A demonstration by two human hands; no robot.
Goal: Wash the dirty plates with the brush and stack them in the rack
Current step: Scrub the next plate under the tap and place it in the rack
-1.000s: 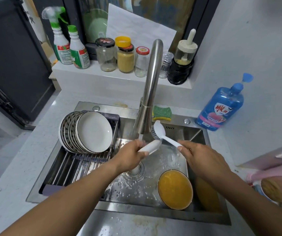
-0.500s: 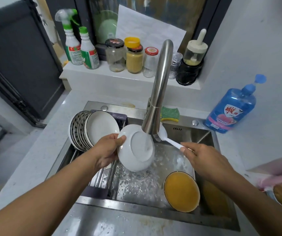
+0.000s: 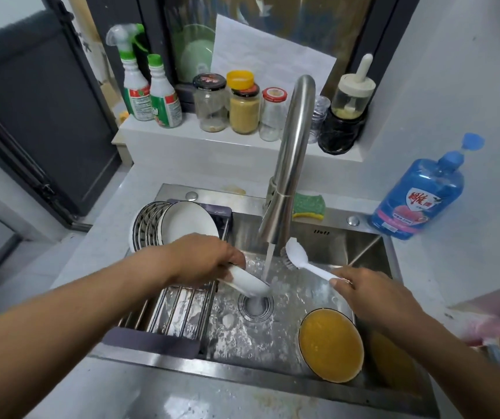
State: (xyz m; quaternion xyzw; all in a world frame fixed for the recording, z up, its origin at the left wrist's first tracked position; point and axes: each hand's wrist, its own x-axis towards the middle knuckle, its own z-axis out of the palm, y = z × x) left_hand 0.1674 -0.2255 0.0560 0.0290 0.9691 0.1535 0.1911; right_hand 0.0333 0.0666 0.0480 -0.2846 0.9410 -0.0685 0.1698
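- A left hand [image 3: 203, 258] grips a white plate [image 3: 247, 281], tilted under water running from the steel faucet [image 3: 291, 158].
- A right hand [image 3: 372, 294] holds the white brush [image 3: 295, 255] by its handle, with the bristle head just right of the stream.
- Washed plates [image 3: 188, 222] stand on edge at the far end of the rack [image 3: 182, 303], on the left side of the sink [image 3: 363, 249].
- An orange-smeared plate [image 3: 330, 344] leans in the basin's near right corner.
- A green sponge [image 3: 307, 204] and a blue soap bottle [image 3: 418, 201] sit far right.

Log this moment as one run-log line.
rinsing | left hand holds white plate under running tap | right hand holds brush | dirty plate in sink | clean plates in rack
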